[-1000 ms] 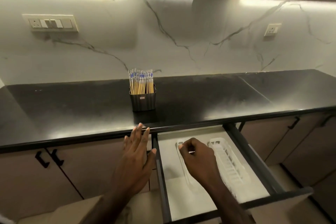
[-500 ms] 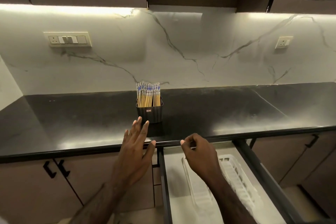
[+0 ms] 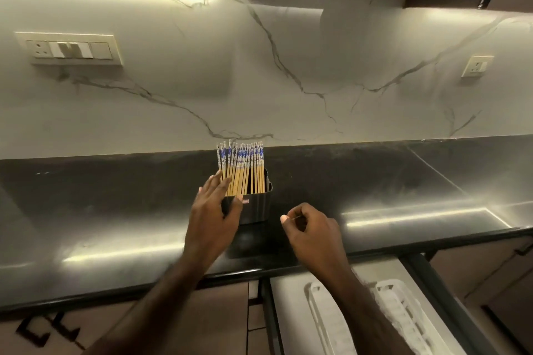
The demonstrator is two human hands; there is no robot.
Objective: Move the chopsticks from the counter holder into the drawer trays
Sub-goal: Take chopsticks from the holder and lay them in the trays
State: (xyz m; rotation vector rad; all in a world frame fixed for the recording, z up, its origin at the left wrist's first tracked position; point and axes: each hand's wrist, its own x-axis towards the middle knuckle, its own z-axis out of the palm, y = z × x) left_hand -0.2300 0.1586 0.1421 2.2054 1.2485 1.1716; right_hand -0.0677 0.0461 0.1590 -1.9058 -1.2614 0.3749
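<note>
While the dark counter (image 3: 121,210) ran the whole width under a marbled white backsplash (image 3: 202,95), it carried only one thing, which left both arms free room to work. Below its front edge the drawer (image 3: 291,305) stood pulled out, two white trays (image 3: 326,323) lying side by side inside, apparently bare and set right under the work spot so a transfer would be short. Near the counter's middle sat the black holder (image 3: 256,209), upright, packed with chopsticks (image 3: 245,170) standing blue-patterned ends up, handy for pinching from above. Left hand (image 3: 212,219) reached forward with fingers spread wide, fingertips at the holder's left wall and the nearest sticks, likely to steady it or to gather a bunch; nothing gripped yet. Right hand (image 3: 313,235) hovered just right of the holder, loosely curled, thumb near forefinger; whether it held anything, I could not tell.
</note>
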